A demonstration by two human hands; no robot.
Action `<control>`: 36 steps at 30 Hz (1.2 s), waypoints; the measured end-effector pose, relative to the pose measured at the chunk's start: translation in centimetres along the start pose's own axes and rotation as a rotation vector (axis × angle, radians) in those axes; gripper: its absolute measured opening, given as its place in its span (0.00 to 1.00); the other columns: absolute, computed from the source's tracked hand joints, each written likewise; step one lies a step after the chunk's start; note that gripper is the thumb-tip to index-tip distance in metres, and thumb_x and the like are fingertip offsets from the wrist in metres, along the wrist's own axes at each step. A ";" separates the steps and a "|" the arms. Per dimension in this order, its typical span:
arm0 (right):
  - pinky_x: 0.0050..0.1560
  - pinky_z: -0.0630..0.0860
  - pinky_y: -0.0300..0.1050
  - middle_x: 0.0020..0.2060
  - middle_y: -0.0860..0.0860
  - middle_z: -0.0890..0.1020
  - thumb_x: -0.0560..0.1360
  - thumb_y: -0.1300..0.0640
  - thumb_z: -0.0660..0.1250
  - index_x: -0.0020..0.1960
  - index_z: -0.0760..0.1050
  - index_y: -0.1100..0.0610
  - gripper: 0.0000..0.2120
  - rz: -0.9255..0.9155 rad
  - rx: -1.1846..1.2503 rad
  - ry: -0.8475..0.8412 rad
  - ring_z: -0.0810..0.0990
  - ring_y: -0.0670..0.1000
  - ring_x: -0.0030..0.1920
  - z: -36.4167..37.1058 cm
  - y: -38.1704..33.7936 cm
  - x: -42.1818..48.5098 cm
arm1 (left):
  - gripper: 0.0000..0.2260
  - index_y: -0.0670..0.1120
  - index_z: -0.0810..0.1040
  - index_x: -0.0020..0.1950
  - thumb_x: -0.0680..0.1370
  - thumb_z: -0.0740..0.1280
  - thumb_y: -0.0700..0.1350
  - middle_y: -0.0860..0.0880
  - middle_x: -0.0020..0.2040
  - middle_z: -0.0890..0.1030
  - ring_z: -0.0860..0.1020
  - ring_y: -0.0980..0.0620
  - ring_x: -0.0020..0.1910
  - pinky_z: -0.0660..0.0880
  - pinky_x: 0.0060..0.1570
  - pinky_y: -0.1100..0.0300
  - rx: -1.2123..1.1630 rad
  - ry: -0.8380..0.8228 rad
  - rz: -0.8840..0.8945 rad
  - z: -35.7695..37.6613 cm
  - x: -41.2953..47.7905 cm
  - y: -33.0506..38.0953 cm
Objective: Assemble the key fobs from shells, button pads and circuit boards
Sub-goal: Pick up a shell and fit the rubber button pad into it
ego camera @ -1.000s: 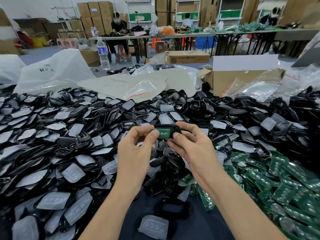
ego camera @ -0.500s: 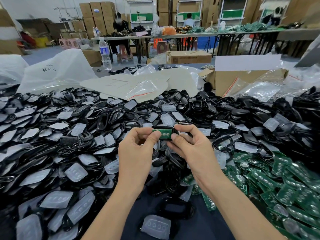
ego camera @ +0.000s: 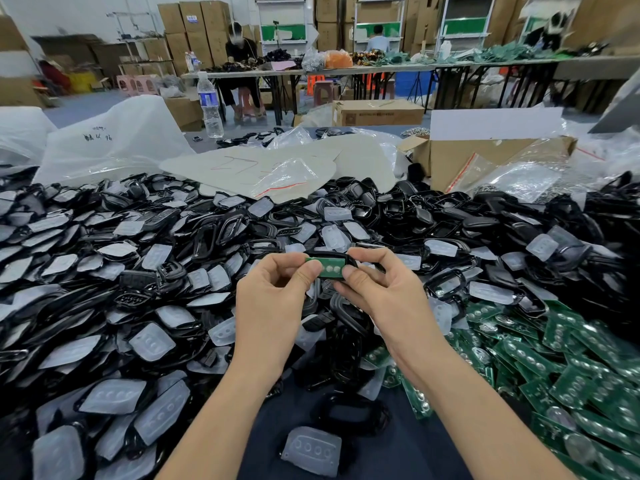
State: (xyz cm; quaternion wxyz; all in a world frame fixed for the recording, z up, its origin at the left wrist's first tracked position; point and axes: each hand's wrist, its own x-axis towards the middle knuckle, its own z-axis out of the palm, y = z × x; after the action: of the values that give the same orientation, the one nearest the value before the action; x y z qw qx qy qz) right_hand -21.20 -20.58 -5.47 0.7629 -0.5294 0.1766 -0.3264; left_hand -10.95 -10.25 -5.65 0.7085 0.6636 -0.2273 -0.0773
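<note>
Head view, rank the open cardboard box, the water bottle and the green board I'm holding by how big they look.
1. open cardboard box
2. water bottle
3. green board, smallest though nearest the camera

This is an assembly workshop in a warehouse hall. The near counter [ego camera: 381,455] is heaped with black shells [ego camera: 485,223], clear pads [ego camera: 150,341] and, at right, green boards [ego camera: 568,386]. Plastic bags [ego camera: 114,140] lie beyond the heaps. Far off, cartons [ego camera: 194,26] are stacked high beside metal racks [ego camera: 464,22], and a person [ego camera: 239,50] sits at a long table [ego camera: 346,68] piled with parts.
</note>
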 end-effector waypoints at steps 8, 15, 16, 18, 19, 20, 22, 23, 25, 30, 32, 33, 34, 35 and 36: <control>0.50 0.81 0.38 0.45 0.53 0.88 0.79 0.66 0.68 0.53 0.78 0.57 0.06 -0.032 -0.055 -0.026 0.87 0.53 0.50 0.2 0.1 -0.2 | 0.04 0.51 0.82 0.46 0.75 0.76 0.45 0.55 0.39 0.84 0.80 0.59 0.40 0.79 0.45 0.59 0.010 0.018 0.011 0.1 -0.2 0.0; 0.51 0.81 0.39 0.46 0.52 0.88 0.79 0.65 0.69 0.54 0.78 0.56 0.06 -0.051 -0.083 -0.034 0.87 0.53 0.51 0.1 0.0 -0.2 | 0.06 0.51 0.81 0.48 0.75 0.75 0.49 0.53 0.42 0.84 0.81 0.56 0.42 0.81 0.49 0.50 0.034 -0.017 0.017 0.2 -0.4 0.1; 0.52 0.82 0.39 0.46 0.52 0.88 0.79 0.65 0.69 0.53 0.78 0.56 0.06 -0.053 -0.087 -0.034 0.87 0.53 0.51 0.1 0.0 -0.2 | 0.05 0.51 0.80 0.48 0.76 0.75 0.49 0.54 0.42 0.84 0.80 0.57 0.42 0.81 0.48 0.49 0.033 -0.021 0.015 0.2 -0.5 0.2; 0.54 0.82 0.41 0.46 0.52 0.88 0.79 0.64 0.70 0.53 0.78 0.55 0.06 -0.052 -0.098 -0.036 0.87 0.54 0.51 0.0 0.1 -0.2 | 0.05 0.52 0.80 0.48 0.76 0.75 0.50 0.56 0.42 0.84 0.80 0.57 0.41 0.81 0.49 0.48 0.034 -0.024 0.007 0.2 -0.5 0.2; 0.55 0.82 0.42 0.46 0.52 0.88 0.79 0.63 0.70 0.53 0.78 0.54 0.06 -0.052 -0.107 -0.037 0.87 0.53 0.50 0.0 0.1 -0.2 | 0.06 0.52 0.80 0.48 0.76 0.74 0.51 0.56 0.42 0.84 0.81 0.56 0.42 0.81 0.50 0.47 0.039 -0.022 0.005 0.2 -0.5 0.2; 0.56 0.82 0.43 0.46 0.51 0.88 0.79 0.63 0.70 0.54 0.78 0.54 0.06 -0.053 -0.117 -0.038 0.87 0.53 0.50 0.0 0.1 -0.2 | 0.06 0.53 0.80 0.48 0.76 0.74 0.51 0.54 0.43 0.84 0.81 0.53 0.43 0.80 0.51 0.46 0.042 -0.019 0.004 0.2 -0.6 0.2; 0.57 0.82 0.43 0.46 0.50 0.88 0.78 0.62 0.71 0.53 0.78 0.53 0.07 -0.053 -0.138 -0.045 0.87 0.52 0.50 0.0 0.0 -0.2 | 0.07 0.53 0.79 0.49 0.76 0.74 0.52 0.51 0.46 0.84 0.81 0.49 0.46 0.79 0.54 0.43 0.039 -0.014 0.005 0.2 -0.6 0.3; 0.57 0.81 0.43 0.46 0.50 0.88 0.78 0.61 0.72 0.53 0.78 0.52 0.07 -0.055 -0.152 -0.048 0.87 0.51 0.49 0.0 0.0 -0.2 | 0.07 0.53 0.79 0.49 0.76 0.74 0.52 0.50 0.47 0.84 0.81 0.49 0.47 0.79 0.54 0.42 0.036 -0.013 0.007 0.2 -0.7 0.4; 0.55 0.81 0.40 0.46 0.50 0.88 0.78 0.62 0.72 0.52 0.78 0.51 0.07 -0.062 -0.162 -0.050 0.87 0.50 0.49 0.0 -0.2 -0.3 | 0.07 0.53 0.78 0.49 0.76 0.74 0.52 0.52 0.47 0.83 0.81 0.52 0.48 0.79 0.54 0.43 0.038 -0.009 0.014 0.3 -0.9 0.4; 0.49 0.81 0.36 0.45 0.51 0.88 0.77 0.63 0.72 0.52 0.78 0.53 0.07 -0.061 -0.139 -0.042 0.87 0.50 0.48 0.0 -0.2 -0.3 | 0.12 0.53 0.74 0.51 0.75 0.76 0.51 0.52 0.48 0.80 0.80 0.55 0.48 0.80 0.52 0.49 0.032 0.017 0.025 0.4 -0.9 0.4; 0.50 0.81 0.37 0.45 0.52 0.88 0.77 0.63 0.72 0.53 0.78 0.55 0.07 -0.046 -0.104 -0.037 0.87 0.50 0.47 -0.1 -0.2 -0.2 | 0.10 0.54 0.76 0.53 0.76 0.74 0.51 0.53 0.47 0.81 0.80 0.55 0.45 0.80 0.48 0.52 0.008 -0.027 0.011 0.4 -0.8 0.3; 0.50 0.82 0.38 0.45 0.52 0.88 0.77 0.64 0.72 0.53 0.78 0.56 0.07 -0.037 -0.079 -0.036 0.87 0.50 0.47 -0.2 -0.2 -0.1 | 0.09 0.54 0.78 0.54 0.76 0.74 0.51 0.53 0.45 0.82 0.80 0.56 0.43 0.80 0.45 0.54 -0.006 -0.056 0.008 0.4 -0.7 0.3; 0.51 0.82 0.39 0.45 0.53 0.88 0.77 0.64 0.72 0.53 0.78 0.56 0.08 -0.030 -0.054 -0.038 0.87 0.50 0.46 -0.3 -0.1 0.0 | 0.07 0.53 0.80 0.53 0.77 0.73 0.50 0.52 0.44 0.83 0.80 0.57 0.41 0.79 0.43 0.57 -0.015 -0.080 0.013 0.4 -0.7 0.3; 0.51 0.82 0.40 0.44 0.52 0.88 0.77 0.64 0.72 0.53 0.78 0.57 0.08 -0.026 -0.037 -0.040 0.87 0.50 0.46 -0.3 -0.1 0.0 | 0.05 0.52 0.81 0.51 0.77 0.73 0.50 0.50 0.43 0.83 0.79 0.57 0.39 0.78 0.40 0.60 -0.019 -0.096 0.023 0.3 -0.6 0.3; 0.51 0.82 0.39 0.44 0.52 0.88 0.77 0.64 0.72 0.54 0.77 0.57 0.08 -0.025 -0.028 -0.042 0.87 0.50 0.46 -0.3 -0.1 0.1 | 0.04 0.51 0.81 0.50 0.78 0.72 0.49 0.49 0.42 0.83 0.79 0.56 0.38 0.78 0.39 0.62 -0.021 -0.102 0.034 0.3 -0.6 0.3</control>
State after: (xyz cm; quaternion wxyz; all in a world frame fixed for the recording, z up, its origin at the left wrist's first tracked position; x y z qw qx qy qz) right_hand -21.38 -20.85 -5.52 0.7549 -0.5487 0.1585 -0.3223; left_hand -11.69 -10.25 -5.51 0.7043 0.6473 -0.2735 -0.1012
